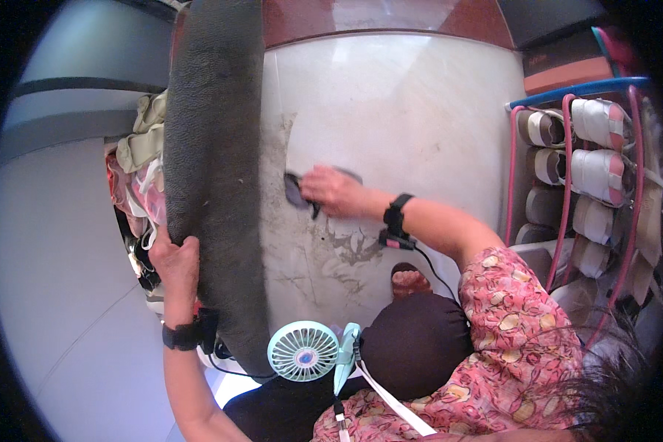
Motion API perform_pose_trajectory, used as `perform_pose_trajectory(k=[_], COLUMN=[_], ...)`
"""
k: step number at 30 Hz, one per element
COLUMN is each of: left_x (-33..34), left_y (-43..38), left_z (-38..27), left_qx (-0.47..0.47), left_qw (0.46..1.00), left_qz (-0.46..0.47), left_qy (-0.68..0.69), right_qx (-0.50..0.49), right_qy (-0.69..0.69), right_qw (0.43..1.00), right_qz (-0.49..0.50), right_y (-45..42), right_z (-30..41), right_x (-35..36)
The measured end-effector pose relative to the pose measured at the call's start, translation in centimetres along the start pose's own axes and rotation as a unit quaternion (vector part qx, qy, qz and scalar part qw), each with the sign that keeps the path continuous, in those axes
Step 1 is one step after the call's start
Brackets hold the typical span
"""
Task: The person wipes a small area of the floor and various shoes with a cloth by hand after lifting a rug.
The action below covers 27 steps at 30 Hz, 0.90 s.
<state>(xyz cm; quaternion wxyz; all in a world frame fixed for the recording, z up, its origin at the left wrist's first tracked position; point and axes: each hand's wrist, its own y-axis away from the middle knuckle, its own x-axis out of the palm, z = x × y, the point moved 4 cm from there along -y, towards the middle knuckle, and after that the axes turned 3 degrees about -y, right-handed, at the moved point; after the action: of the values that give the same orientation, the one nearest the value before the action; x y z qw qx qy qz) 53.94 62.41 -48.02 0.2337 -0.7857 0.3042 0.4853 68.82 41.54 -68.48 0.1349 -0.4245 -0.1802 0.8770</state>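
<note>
At the left, my left hand is closed on the edge of a long padded seat covered in black leather-like material. My right hand reaches over the pale floor, blurred, with a dark grey flat item in its fingers. Whether that item is a sandal or a cloth I cannot tell; the hand covers its middle. Dirt smudges mark the floor below this hand and along the seat's side.
Shoes are piled left of the seat. To the right stands a shoe rack with pink tubes, holding several pairs of shoes. A mint-green fan hangs before my lap. My sandalled foot rests on the floor.
</note>
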Motion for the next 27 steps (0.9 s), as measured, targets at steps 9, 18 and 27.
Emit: perform_pose_trajectory(k=[9, 18, 27], left_x=[-4.7, -9.6, -14.7], left_y=[1.2, 1.7, 2.2], left_z=[6.3, 5.8, 5.5], left_qx=[-0.074, -0.171, -0.165], left_qw=[0.997, 0.984, 0.984], left_qz=[-0.011, -0.022, -0.02], left_qy=[-0.026, 0.048, -0.067], right_qx=[0.13, 0.169, -0.114], right_qy=[-0.165, 0.161, -0.13], right_qw=[0.97, 0.971, 0.971], right_qz=[-0.122, -0.051, 0.163], right_y=[-2.1, -12.4, -7.3], right_z=[-1.7, -8.9, 7.8], right_x=[-4.2, -5.6, 4.3])
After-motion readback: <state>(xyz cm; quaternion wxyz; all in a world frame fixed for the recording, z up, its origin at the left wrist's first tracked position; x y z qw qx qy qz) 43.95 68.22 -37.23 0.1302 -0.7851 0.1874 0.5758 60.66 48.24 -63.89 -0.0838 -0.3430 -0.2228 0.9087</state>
